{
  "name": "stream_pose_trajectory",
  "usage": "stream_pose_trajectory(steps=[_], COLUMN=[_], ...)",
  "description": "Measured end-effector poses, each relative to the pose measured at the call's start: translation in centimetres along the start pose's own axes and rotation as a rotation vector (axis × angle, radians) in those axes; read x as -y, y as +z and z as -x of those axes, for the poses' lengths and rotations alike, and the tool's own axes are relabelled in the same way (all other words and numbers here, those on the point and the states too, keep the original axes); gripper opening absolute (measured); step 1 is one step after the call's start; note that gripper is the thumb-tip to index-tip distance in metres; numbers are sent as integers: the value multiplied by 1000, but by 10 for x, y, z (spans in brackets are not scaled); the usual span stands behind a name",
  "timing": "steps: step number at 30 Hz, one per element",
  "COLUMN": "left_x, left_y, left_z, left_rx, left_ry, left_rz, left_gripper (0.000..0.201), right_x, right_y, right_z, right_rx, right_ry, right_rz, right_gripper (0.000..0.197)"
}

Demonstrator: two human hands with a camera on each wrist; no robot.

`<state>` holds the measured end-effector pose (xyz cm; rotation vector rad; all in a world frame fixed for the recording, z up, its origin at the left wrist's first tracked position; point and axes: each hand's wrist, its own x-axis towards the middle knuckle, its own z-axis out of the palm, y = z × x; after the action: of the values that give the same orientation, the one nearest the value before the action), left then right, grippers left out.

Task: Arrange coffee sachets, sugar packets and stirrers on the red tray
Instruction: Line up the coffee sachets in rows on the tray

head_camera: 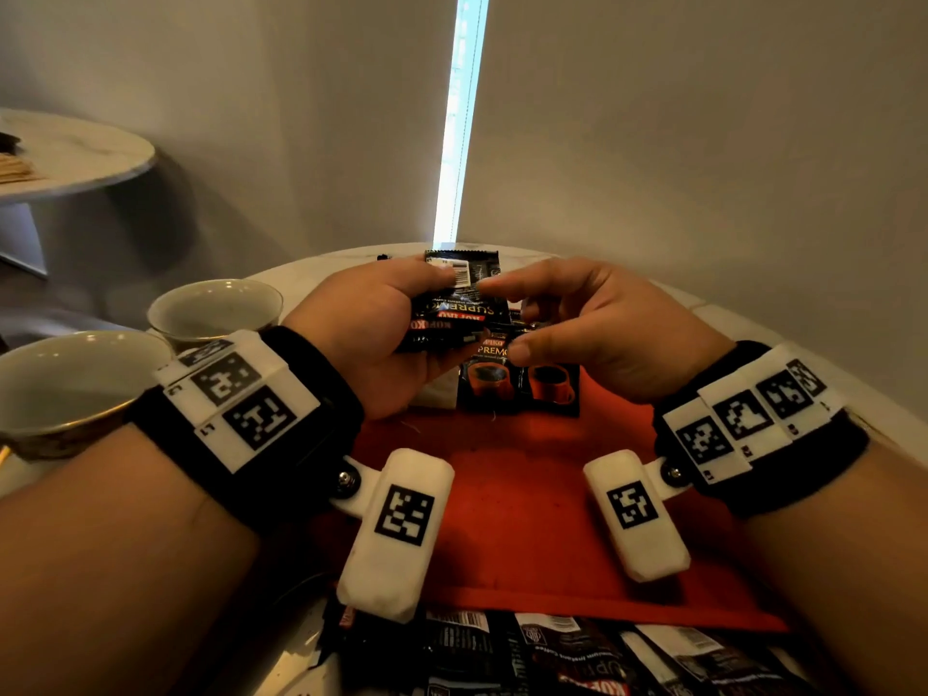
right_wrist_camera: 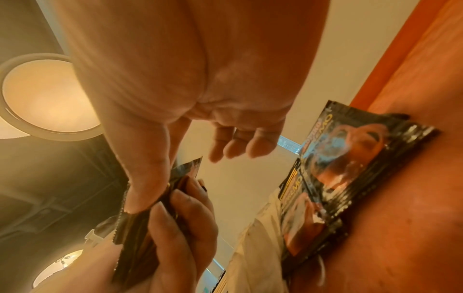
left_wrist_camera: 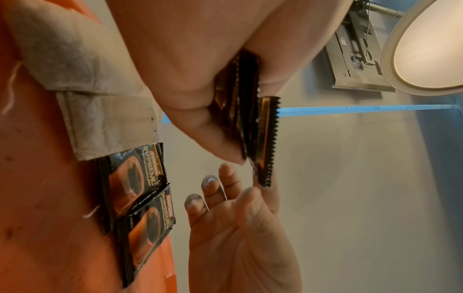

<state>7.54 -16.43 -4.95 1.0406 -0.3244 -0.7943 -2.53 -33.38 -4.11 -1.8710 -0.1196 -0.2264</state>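
My left hand (head_camera: 396, 313) grips a small stack of black coffee sachets (head_camera: 454, 293), barcode side up, above the far end of the red tray (head_camera: 527, 519). My right hand (head_camera: 517, 313) meets the stack from the right. Its thumb (right_wrist_camera: 142, 190) and index finger pinch the edge of the outermost sachet (left_wrist_camera: 268, 138), while its other fingers (right_wrist_camera: 235, 148) hang loosely curled. Two coffee sachets (head_camera: 522, 381) with orange cup pictures lie side by side on the tray, and a whitish paper packet (head_camera: 437, 391) lies to their left. No stirrers are in view.
Several loose black sachets (head_camera: 552, 655) are piled on the table just before the tray's near edge. Two pale bowls (head_camera: 216, 306) (head_camera: 70, 379) stand to the left of my left wrist. A second round table (head_camera: 65, 153) stands at the far left.
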Motion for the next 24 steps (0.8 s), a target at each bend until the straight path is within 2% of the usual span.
stream_pose_trajectory(steps=[4, 7, 9, 11, 14, 18, 24], left_x=[3, 3, 3, 2, 1, 3, 4], left_y=[-1, -2, -4, -4, -4, -3, -4], left_z=[-2, -3, -4, -5, -4, -3, -6], left_rx=[9, 10, -7, -30, 5, 149, 125], left_ry=[-14, -49, -46, -4, 54, 80, 98], left_rz=[-44, -50, -60, -65, -58, 13, 28], left_gripper=[15, 13, 18, 22, 32, 34, 29], right_x=[2, 3, -2, -4, -5, -4, 0], right_y=[7, 4, -1, -4, -3, 6, 11], right_z=[-1, -3, -7, -10, -12, -10, -8], right_rx=[-130, -293, -442, -499, -493, -409, -339], right_ry=[-85, -97, -107, -101, -52, -38, 6], right_rz=[71, 14, 21, -59, -217, -297, -295], right_gripper=[23, 7, 7, 8, 12, 11, 13])
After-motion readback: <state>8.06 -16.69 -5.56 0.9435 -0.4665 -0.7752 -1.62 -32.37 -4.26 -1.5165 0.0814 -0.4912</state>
